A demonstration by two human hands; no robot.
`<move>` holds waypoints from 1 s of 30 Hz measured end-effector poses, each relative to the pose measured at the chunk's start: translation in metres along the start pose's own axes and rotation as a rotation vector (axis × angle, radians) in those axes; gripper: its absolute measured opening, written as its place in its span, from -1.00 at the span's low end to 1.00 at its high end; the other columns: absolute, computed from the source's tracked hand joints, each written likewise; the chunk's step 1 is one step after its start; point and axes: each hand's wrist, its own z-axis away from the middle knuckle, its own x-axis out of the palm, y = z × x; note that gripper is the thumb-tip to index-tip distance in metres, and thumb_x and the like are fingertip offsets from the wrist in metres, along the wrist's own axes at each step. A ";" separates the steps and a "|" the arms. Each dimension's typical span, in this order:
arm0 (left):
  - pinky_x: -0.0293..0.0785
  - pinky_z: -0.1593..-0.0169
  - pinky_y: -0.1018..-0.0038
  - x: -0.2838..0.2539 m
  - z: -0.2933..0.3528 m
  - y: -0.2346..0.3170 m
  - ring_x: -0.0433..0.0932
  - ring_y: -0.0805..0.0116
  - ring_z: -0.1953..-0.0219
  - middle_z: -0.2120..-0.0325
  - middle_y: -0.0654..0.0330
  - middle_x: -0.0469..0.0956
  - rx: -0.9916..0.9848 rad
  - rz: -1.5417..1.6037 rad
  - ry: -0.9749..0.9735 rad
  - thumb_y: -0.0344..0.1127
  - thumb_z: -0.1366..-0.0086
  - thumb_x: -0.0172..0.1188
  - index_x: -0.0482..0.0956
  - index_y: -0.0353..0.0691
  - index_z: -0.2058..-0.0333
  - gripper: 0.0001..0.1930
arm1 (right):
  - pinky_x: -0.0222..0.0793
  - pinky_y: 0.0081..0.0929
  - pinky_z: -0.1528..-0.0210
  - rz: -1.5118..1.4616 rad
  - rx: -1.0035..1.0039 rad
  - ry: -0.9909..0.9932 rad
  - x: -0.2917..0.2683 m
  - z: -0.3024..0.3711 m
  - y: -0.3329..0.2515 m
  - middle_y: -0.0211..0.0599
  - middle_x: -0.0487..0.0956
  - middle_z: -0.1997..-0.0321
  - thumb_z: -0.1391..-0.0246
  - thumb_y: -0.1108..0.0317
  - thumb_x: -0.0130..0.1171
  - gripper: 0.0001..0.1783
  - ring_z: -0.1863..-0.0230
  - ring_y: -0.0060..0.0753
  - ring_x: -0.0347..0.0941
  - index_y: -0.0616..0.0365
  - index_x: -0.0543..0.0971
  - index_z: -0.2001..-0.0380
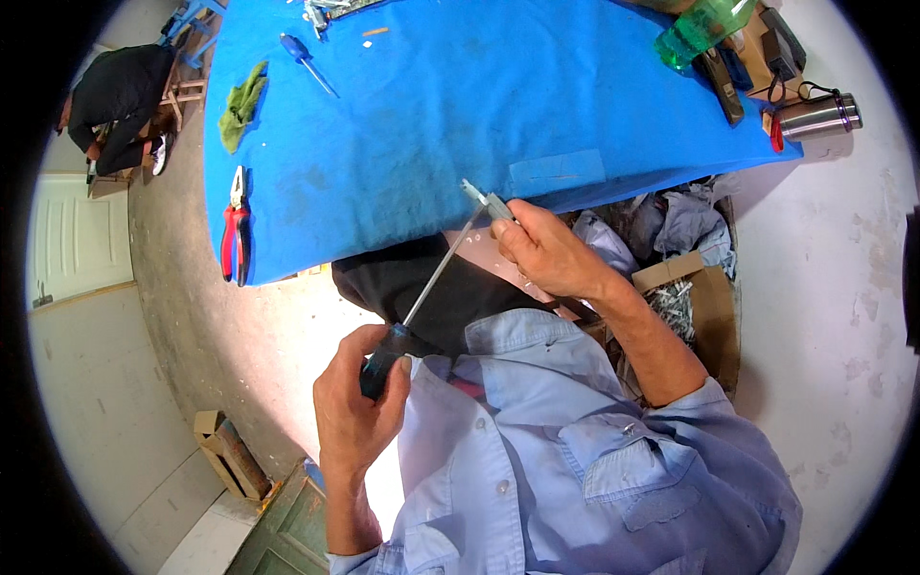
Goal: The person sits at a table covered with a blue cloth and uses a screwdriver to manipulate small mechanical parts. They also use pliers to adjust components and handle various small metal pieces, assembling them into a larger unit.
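My left hand point(356, 402) is closed around the dark handle of a screwdriver point(441, 276), whose long shaft points up and to the right. My right hand point(551, 251) pinches a small grey metal piece point(497, 207) with a narrow, pale end sticking out to the upper left. The screwdriver's tip meets or lies just beside that piece; I cannot tell which. Both hands are near the front edge of the blue-covered table point(383, 144), above my lap.
Red-handled pliers point(236, 230), a green cloth point(242, 107) and a blue-handled screwdriver point(305, 63) lie at the table's left. At right are a green bottle point(704, 34) and a steel flask point(819, 117). A cardboard box point(714, 311) of metal parts stands below. Another person point(120, 91) bends over at far left.
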 end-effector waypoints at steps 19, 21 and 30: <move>0.57 0.32 0.39 -0.035 -0.040 0.000 0.67 0.30 0.43 0.36 0.03 0.70 0.110 -0.171 -0.255 -0.54 -0.22 0.40 0.60 -0.23 -0.24 -0.43 | 0.38 0.18 0.27 0.289 -0.112 0.068 -0.003 -0.003 -0.007 0.34 0.58 0.42 -0.41 0.21 0.15 -0.63 0.31 0.47 0.54 0.37 0.48 0.33; 0.54 0.34 0.42 -0.038 -0.042 0.001 0.64 0.35 0.46 0.42 0.08 0.67 0.086 -0.101 -0.282 -0.50 -0.25 0.40 0.60 -0.27 -0.23 -0.47 | 0.39 0.21 0.27 0.322 -0.083 0.059 -0.003 -0.002 -0.010 0.34 0.58 0.43 -0.41 0.21 0.16 -0.63 0.31 0.47 0.55 0.38 0.48 0.33; 0.50 0.42 0.41 -0.036 -0.036 0.001 0.60 0.38 0.52 0.49 0.14 0.62 0.098 -0.160 -0.256 -0.43 -0.29 0.39 0.59 -0.28 -0.24 -0.48 | 0.42 0.26 0.26 0.409 -0.064 0.062 -0.002 -0.001 -0.013 0.33 0.60 0.46 -0.41 0.20 0.16 -0.63 0.34 0.48 0.57 0.39 0.49 0.28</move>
